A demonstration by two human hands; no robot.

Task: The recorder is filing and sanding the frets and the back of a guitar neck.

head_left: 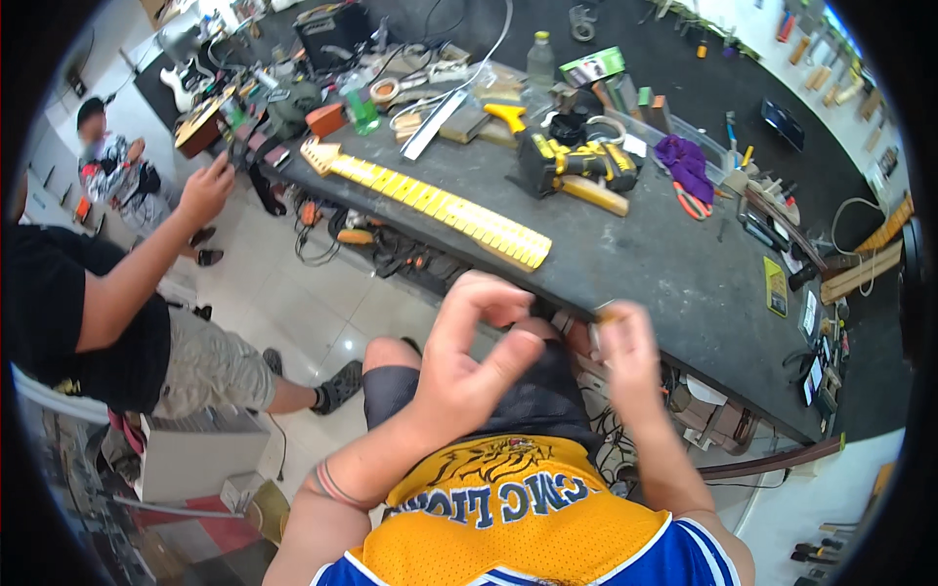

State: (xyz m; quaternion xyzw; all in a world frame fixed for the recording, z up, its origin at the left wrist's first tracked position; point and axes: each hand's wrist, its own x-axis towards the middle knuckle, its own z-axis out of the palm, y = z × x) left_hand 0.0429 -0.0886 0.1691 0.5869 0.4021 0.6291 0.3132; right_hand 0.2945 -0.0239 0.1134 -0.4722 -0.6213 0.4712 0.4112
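Observation:
My left hand (469,361) is raised above my lap, just short of the bench's front edge, with fingers loosely curled, thumb apart and nothing visible in it. My right hand (625,356), blurred, is at the edge to its right, fingertips closed on a small brownish thing that I cannot make out. Beyond them, a maple guitar neck (440,210) with a headstock lies diagonally on the dark workbench (684,293). A yellow-black power tool (576,161) rests behind it, beside a wooden block (596,198).
A person in black (98,264) stands close at my left, another (122,171) farther back. Clutter lines the bench's back: a bottle (539,63), purple cloth (684,166), red-handled pliers (692,203), guitars (195,127). Cables (616,454) hang below. Tools (821,68) line the wall.

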